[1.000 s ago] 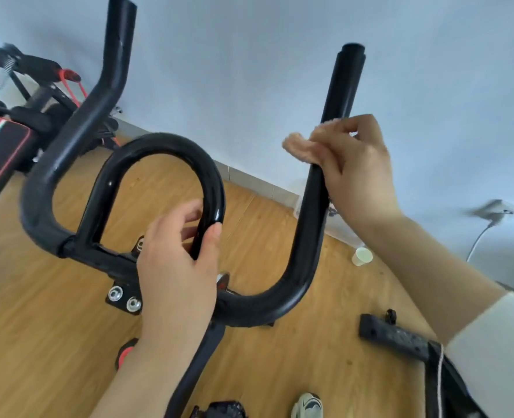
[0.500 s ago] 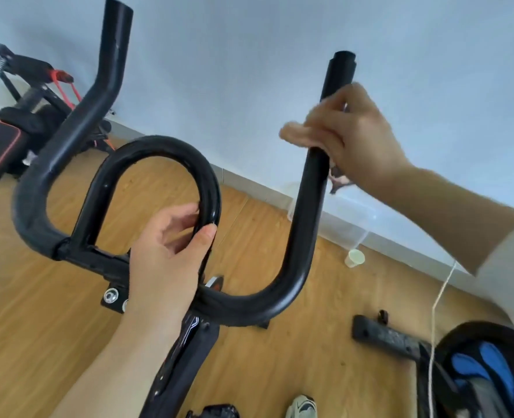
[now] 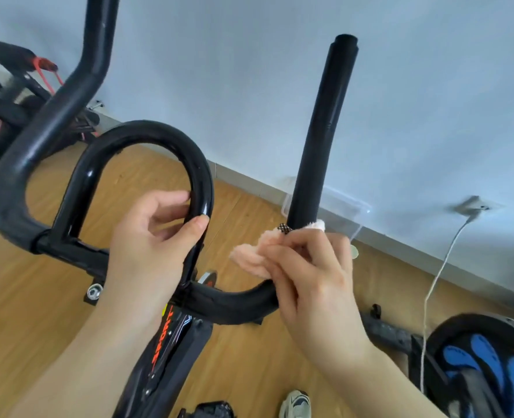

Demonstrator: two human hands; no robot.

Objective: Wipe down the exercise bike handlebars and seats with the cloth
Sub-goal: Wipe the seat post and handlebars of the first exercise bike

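Black exercise bike handlebars (image 3: pixel 319 164) fill the middle of the view, with two upright horns and a glossy centre loop (image 3: pixel 201 182). My left hand (image 3: pixel 156 245) grips the right side of that loop. A pale pink cloth (image 3: pixel 255 254) is wrapped around the lower part of the right horn, just above its bend. My right hand (image 3: pixel 313 273) is closed on the cloth and the bar there. The bike's stem (image 3: pixel 165 342) with red lettering runs down below. No seat is in view.
Another piece of black and red exercise equipment (image 3: pixel 14 95) stands at the far left by the wall. A black wheel with blue parts (image 3: pixel 484 363) sits at the lower right, a white cord (image 3: pixel 439 276) hanging from a wall socket beside it. A shoe (image 3: pixel 294 402) shows on the wooden floor.
My right hand has slid with the cloth from high on the right horn down to near its lower bend. My left hand stays on the centre loop.
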